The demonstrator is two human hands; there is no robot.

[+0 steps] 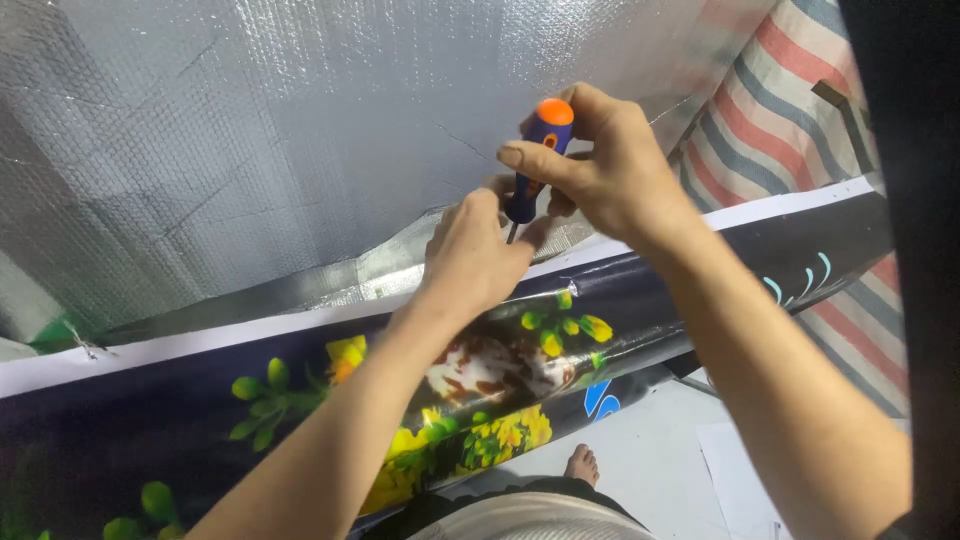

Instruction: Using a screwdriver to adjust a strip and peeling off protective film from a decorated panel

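Note:
My right hand grips a screwdriver with a blue handle and an orange cap, held nearly upright with its tip pointing down. My left hand is closed around the lower shaft and tip, pressed against the edge where a silver bubble-foil sheet meets a glossy dark printed banner with yellow flowers and green leaves. The tip itself is hidden behind my left fingers.
A red, blue and white striped tarp hangs at the right. A dark vertical edge fills the far right. Below, a light floor shows with my bare foot and a sheet of paper.

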